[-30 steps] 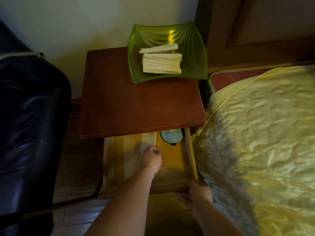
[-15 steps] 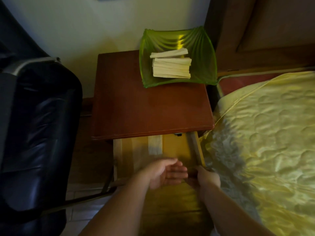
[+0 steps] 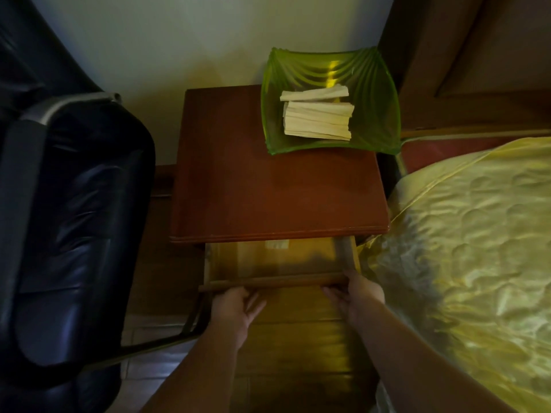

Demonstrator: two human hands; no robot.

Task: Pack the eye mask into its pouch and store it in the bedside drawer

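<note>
Head view, lower centre: pale wooden bedside drawer (image 3: 280,263) half open under reddish-brown wooden bench (image 3: 268,186). Left hand (image 3: 235,311) and right hand (image 3: 357,296) on its front rail, fingers (image 3: 331,293) pressed flat, grasping nothing. Pouch not visible, likely deep under the top. Guessing storing's done, only closing left.

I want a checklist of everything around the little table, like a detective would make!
Surface: brown nightstand top, bare except one dish.
Job's things: drawer partly open; pouch and eye mask not visible.
Clutter: green dish holding pale folded papers.
Hands: left hand and right hand both on the drawer front.
Cables: nothing seen.
Surroundings: black chair to the left, yellow bedcover to the right.
</note>
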